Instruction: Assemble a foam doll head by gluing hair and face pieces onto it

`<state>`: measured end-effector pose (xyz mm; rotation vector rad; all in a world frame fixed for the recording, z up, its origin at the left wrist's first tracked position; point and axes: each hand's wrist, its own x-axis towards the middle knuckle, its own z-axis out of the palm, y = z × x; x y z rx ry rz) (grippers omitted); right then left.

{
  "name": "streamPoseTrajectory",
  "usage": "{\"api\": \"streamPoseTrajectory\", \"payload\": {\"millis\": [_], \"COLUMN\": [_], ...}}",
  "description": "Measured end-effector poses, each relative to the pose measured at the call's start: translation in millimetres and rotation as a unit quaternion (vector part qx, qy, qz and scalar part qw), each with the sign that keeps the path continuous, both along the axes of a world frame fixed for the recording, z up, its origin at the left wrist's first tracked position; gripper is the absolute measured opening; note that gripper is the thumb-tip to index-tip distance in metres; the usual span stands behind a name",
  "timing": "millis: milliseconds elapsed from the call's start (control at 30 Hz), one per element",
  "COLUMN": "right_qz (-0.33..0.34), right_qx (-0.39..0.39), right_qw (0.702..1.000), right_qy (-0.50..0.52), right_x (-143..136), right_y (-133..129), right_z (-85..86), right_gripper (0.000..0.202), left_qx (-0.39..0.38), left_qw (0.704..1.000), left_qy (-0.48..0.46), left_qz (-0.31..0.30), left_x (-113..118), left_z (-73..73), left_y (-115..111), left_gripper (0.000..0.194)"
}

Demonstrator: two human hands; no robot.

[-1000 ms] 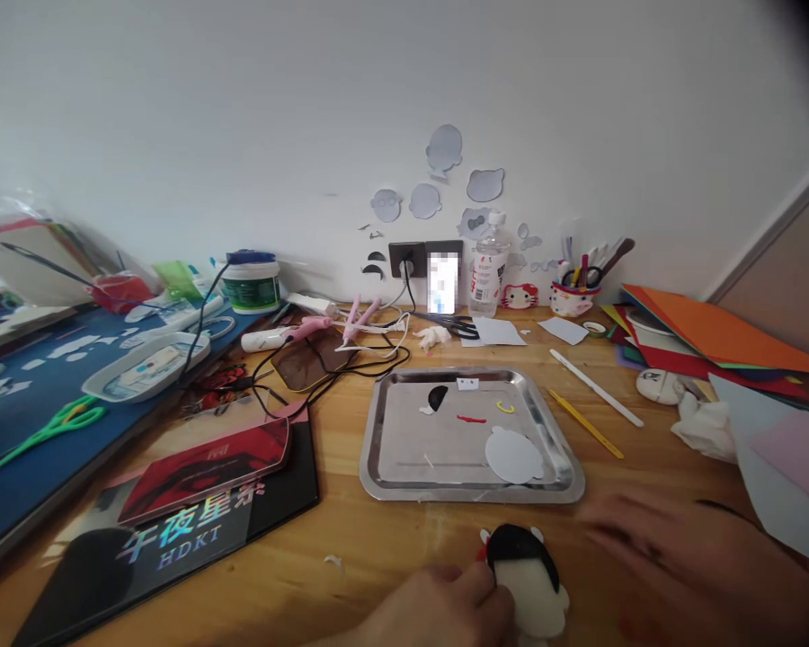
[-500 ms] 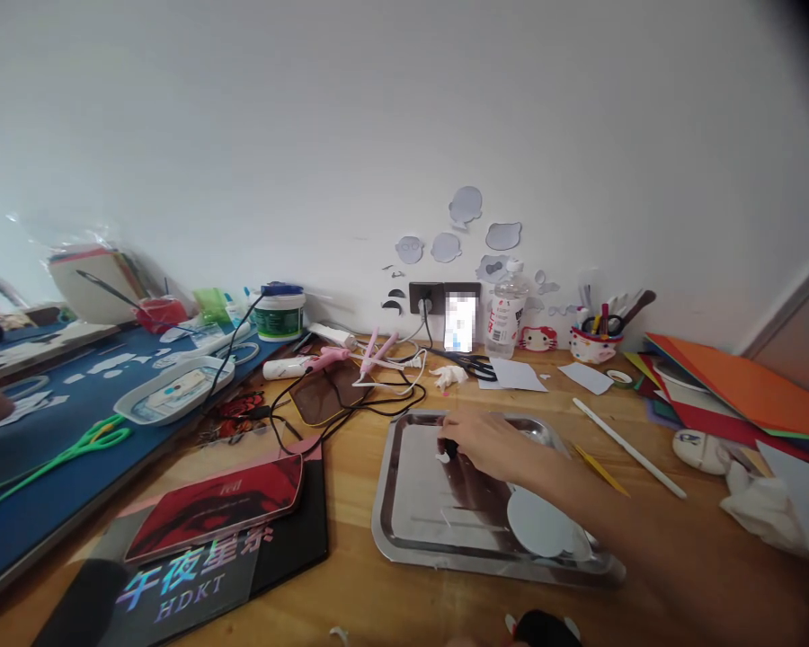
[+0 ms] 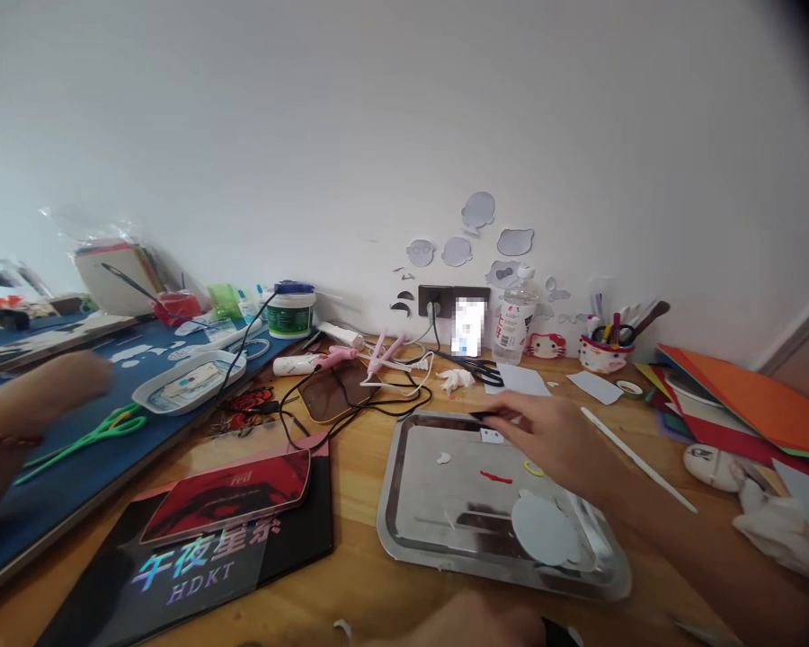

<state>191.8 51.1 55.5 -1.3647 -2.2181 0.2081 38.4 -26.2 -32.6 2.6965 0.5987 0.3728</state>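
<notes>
My right hand (image 3: 539,436) is over the far right part of a metal tray (image 3: 392,530), its fingers pinching a small black piece (image 3: 484,415). In the tray lie a white curved bit (image 3: 443,458), a red strip (image 3: 497,477), a yellow loop (image 3: 533,468), a small white dotted piece (image 3: 492,436) and a large white rounded cutout (image 3: 545,528). At the bottom edge my left hand (image 3: 472,622) shows only in part, blurred. Beside it is a black piece with a white bit (image 3: 561,634), mostly cut off by the frame; whether that hand grips it is unclear.
Another person's hand (image 3: 67,391) is over the blue mat at left, near green scissors (image 3: 91,440). A black box (image 3: 289,530) lies left of the tray. Cables and a pink glue gun (image 3: 341,356) are behind. Coloured sheets (image 3: 748,395) and a white stick (image 3: 637,458) lie right.
My right hand has moved right and lifted a black piece off the tray, uncovering the small pieces there. More of my left hand shows. The other person's hand has come further in.
</notes>
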Motion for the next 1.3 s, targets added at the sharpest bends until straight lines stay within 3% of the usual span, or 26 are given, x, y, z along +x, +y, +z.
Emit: {"api": "streamPoseTrajectory", "payload": {"millis": [133,233,333,500,600,667,767,867,933,1000,1300], "right_qz": [-0.076,-0.119,-0.136,-0.096,-0.1,-0.121,-0.108,-0.052,-0.029,-0.016,-0.001], "right_qx": [-0.126,-0.202,-0.237,-0.281,-0.235,-0.145,0.043,0.193,0.229,0.226,0.148], "right_qw": [0.97,0.947,0.934,0.906,0.925,0.957,0.987,0.979,0.973,0.974,0.988], "right_qy": [0.192,0.219,0.232,0.301,0.28,0.219,0.109,0.031,-0.004,-0.026,-0.037], "right_x": [19.7,22.3,15.9,10.1,14.8,19.2,24.7,27.6,28.5,29.0,26.1], "right_y": [-41.2,-67.9,-86.3,-98.3,-99.8,-100.0,-99.9,-100.1,-100.4,-100.9,-105.8], "right_z": [12.5,6.7,-5.7,-21.8,-24.2,-25.5,-29.3,-33.1,-34.0,-33.6,-31.2], "right_gripper": [0.028,0.039,0.032,0.037,0.038,0.033,0.025,0.024,0.025,0.025,0.022], "left_qx": [0.004,-0.014,0.059,0.109,0.048,-0.074,-0.321,-0.477,-0.515,-0.526,-0.527], "left_qw": [0.997,0.968,0.951,0.952,0.951,0.939,0.867,0.784,0.759,0.752,0.776], "left_qy": [-0.074,-0.184,-0.221,-0.222,-0.244,-0.259,-0.281,-0.302,-0.301,-0.294,-0.25], "left_qz": [0.024,0.169,0.21,0.18,0.182,0.212,0.257,0.258,0.263,0.267,0.24], "left_x": [-6.6,-8.9,-3.6,3.1,-1.2,-5.4,-10.0,-10.9,-10.2,-9.5,-7.2], "left_z": [40.6,58.4,60.4,54.9,58.1,63.3,71.5,75.3,75.3,74.0,65.0], "left_y": [8.6,6.8,2.2,-1.9,-0.3,3.1,11.1,17.9,19.6,19.2,14.4], "left_gripper": [0.012,0.023,0.035,0.016,0.018,0.019,0.02,0.019,0.018,0.017,0.016]}}
